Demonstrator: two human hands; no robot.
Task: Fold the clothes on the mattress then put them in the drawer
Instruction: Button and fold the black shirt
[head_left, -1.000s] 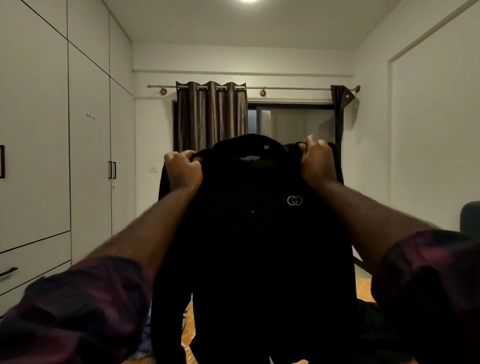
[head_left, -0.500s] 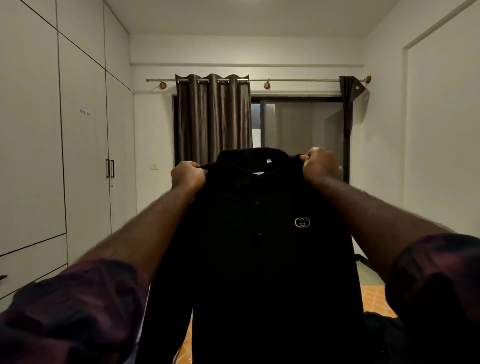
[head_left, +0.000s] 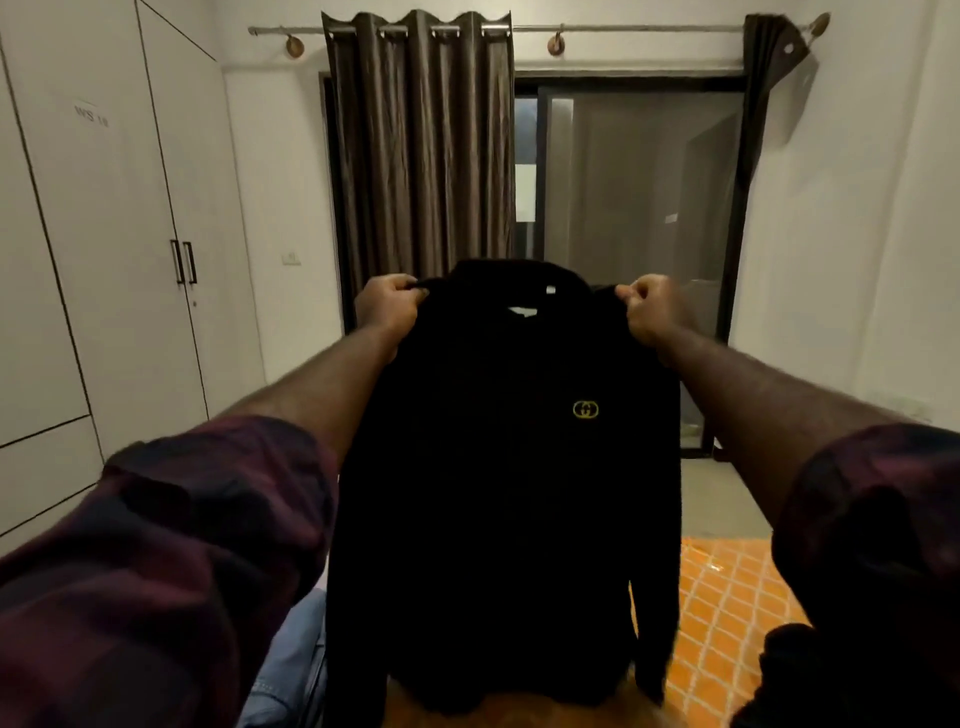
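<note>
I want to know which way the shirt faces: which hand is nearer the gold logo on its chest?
Right. The right hand pinches a shoulder of the black shirt, above and slightly right of the gold logo. The left hand pinches the opposite shoulder, across the collar from the logo.

Dim room light, slight blur, wide-angle edge distortion.

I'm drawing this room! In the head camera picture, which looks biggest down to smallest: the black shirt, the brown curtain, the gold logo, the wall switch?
1. black shirt
2. brown curtain
3. gold logo and wall switch: both tiny and about alike. The switch is farther away, so I won't rank them.
</note>
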